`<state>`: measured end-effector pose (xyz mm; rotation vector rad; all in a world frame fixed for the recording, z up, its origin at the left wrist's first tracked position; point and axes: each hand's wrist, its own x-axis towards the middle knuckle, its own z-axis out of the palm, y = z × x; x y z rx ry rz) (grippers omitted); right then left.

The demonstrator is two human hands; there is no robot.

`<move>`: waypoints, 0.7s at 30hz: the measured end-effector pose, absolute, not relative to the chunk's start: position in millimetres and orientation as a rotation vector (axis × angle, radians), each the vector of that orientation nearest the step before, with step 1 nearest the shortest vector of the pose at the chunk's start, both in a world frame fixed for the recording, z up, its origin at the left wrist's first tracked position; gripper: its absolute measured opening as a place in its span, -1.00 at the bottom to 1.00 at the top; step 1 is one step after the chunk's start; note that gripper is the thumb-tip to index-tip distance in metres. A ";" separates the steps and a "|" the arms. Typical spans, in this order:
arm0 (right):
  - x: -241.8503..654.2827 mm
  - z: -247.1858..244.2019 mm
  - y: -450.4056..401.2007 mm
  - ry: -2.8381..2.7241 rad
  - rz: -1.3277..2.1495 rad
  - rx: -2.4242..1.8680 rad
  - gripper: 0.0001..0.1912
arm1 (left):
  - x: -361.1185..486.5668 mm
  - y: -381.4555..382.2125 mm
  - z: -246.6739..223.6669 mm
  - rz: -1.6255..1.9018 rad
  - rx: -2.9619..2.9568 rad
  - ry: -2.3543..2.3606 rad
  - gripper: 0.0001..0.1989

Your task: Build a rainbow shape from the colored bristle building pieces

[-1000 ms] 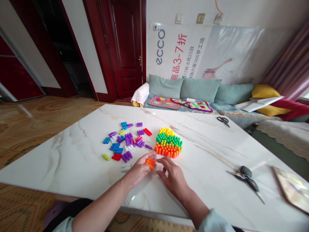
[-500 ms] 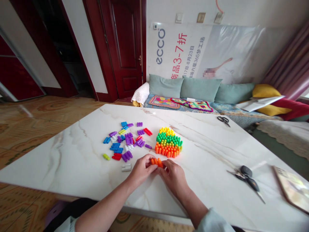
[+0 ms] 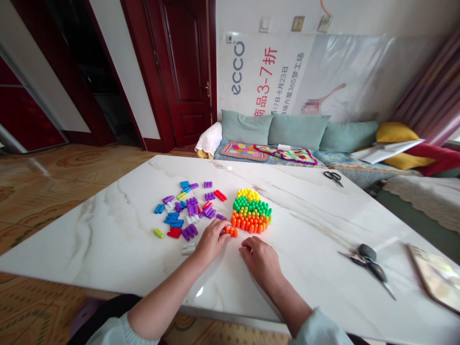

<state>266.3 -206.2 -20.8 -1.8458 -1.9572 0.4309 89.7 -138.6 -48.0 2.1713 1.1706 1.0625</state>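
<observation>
My left hand [image 3: 212, 238] has its fingers closed on a small orange piece [image 3: 231, 231], close to the front left corner of a block of upright pieces. That block has yellow [image 3: 247, 194], green [image 3: 252, 206] and orange [image 3: 250, 224] rows. Just in front of the block, my right hand [image 3: 259, 256] rests near the table with curled fingers; whether anything is between them is hidden. Left of my hands lie loose purple [image 3: 189, 232], blue [image 3: 173, 218], red [image 3: 174, 233] and white pieces, with a grey-white piece [image 3: 189, 248] beside my left wrist.
On the right of the marble-patterned table [image 3: 309, 268] lie open black-handled scissors [image 3: 368, 263] and a flat rectangular object [image 3: 434, 278]. Smaller black scissors [image 3: 333, 178] lie near the far edge. Beyond stands a sofa with pale green cushions [image 3: 300, 130].
My left hand has moved the orange piece forward, beside the block. My right hand has let go of that piece and drawn apart to the right.
</observation>
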 end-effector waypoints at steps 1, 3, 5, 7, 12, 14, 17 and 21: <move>265.6 -22.3 -206.3 -1.955 0.438 -1.821 -0.84 | 91.8 -139.7 -49.8 1.084 2.129 1.184 -0.70; 264.3 -25.9 -206.5 -1.962 0.455 -1.756 -0.84 | 94.7 -143.9 -51.6 1.125 2.067 1.220 -0.71; 262.8 -28.9 -206.9 -1.983 0.461 -1.670 -0.82 | 95.8 -149.2 -50.7 1.141 2.090 1.242 -0.82; 261.1 -30.9 -207.4 -2.021 0.460 -1.563 -0.80 | 95.8 -154.1 -47.9 1.106 2.174 1.236 -0.93; 259.2 -32.5 -207.0 -2.057 0.432 -1.419 -0.73 | 96.3 -162.5 -39.0 1.015 2.359 1.213 -0.84; 259.9 -32.6 -206.6 -2.054 0.427 -1.436 -0.73 | 96.4 -164.0 -36.2 1.002 2.398 1.265 -0.82; 260.7 -32.4 -206.5 -2.064 0.423 -1.469 -0.73 | 96.2 -163.8 -34.8 1.009 2.416 1.338 -0.83; 260.9 -32.0 -206.4 -2.075 0.424 -1.480 -0.72 | 96.9 -161.3 -39.3 1.011 2.422 1.273 -0.77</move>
